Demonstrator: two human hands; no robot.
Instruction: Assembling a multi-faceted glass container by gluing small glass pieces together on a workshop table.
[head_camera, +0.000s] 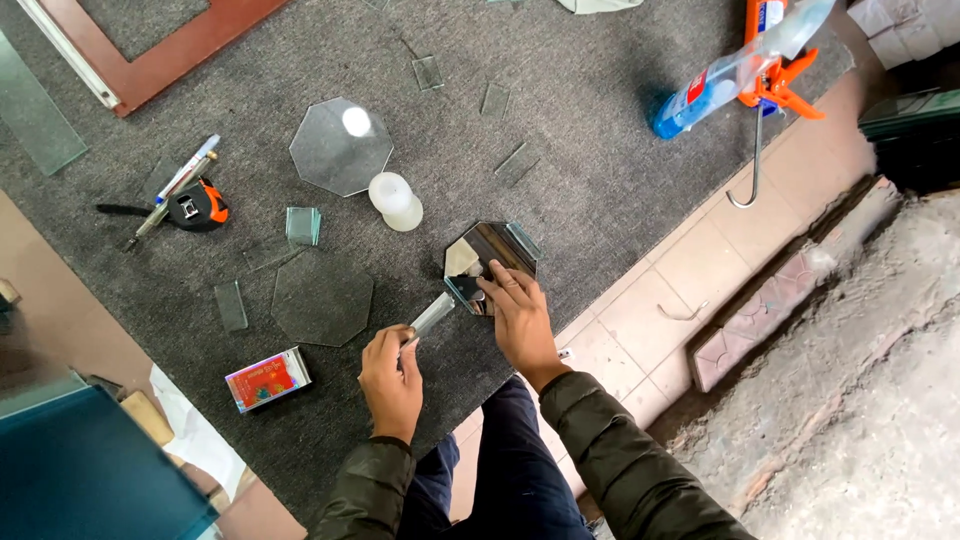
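centre frame: left hand (392, 372) grasping one glass strip (432, 315); right hand (519, 315) pressed flat on one octagonal mirror (489, 262); two clear glass octagons (340, 145) left of it on the grey carpet (600, 180).

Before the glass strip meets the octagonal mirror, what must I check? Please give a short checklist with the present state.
1. Left hand grips the glass strip: ok.
2. Right hand presses on the octagonal mirror: ok.
3. Mirror lies flat on the grey carpet: ok.
4. Strip end already touching the mirror edge: cannot tell.
5. Sealant gun within reach: not ok, it lies far off.
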